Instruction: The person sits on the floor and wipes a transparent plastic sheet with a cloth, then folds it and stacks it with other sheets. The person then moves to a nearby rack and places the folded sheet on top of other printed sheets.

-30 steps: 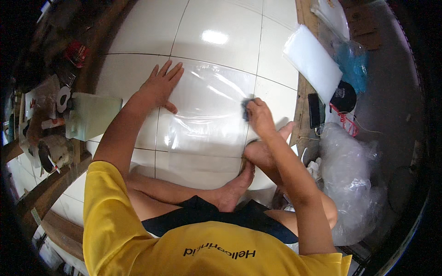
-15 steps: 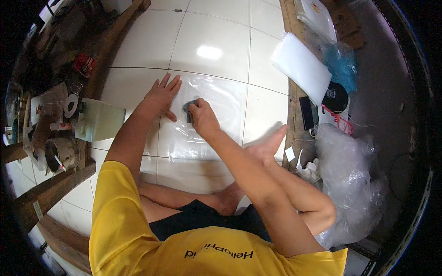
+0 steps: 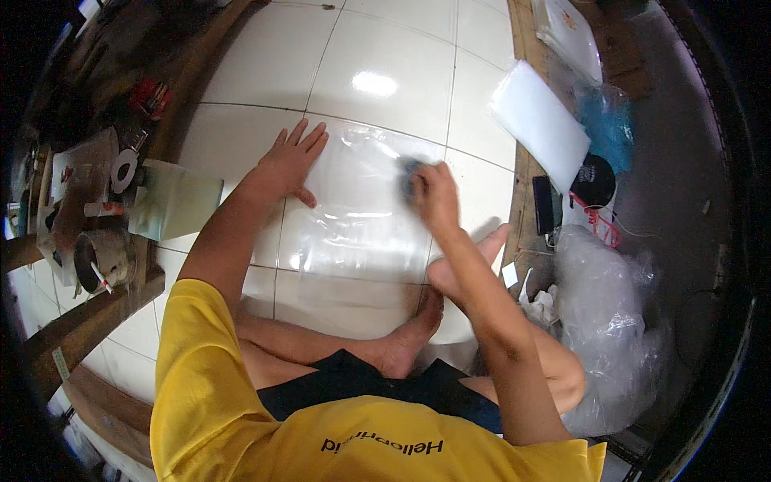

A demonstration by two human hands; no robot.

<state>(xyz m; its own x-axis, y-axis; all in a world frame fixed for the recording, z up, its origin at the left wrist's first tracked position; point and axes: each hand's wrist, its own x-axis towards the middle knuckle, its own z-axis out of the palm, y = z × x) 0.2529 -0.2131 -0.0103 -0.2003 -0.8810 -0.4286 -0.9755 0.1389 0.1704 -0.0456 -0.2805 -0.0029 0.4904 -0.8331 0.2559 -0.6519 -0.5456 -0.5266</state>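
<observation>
Plastic sheet (image 3: pixel 361 229) lies flat on the tiled floor (image 3: pixel 385 48); left hand (image 3: pixel 291 161) pins it, fingers spread, right hand (image 3: pixel 434 193) clenched around a dark pad (image 3: pixel 408 175). Rub too hard and it'll probably bunch or slide.

Single view, head-mounted fisheye, left unit of a side-by-side pair. It looks steeply down and forward over the seated person's yellow shirt (image 3: pixel 265 418) onto the tiled floor (image 3: pixel 377 48). Close range: both forearms enter from the bottom edge, and the left hand (image 3: pixel 287 165) and right hand (image 3: pixel 434 193) sit near frame centre on a clear sheet (image 3: pixel 353 233). Straight lines bow toward the rim; corners go black. Upright, not mirrored. No second view, so no overlap.
</observation>
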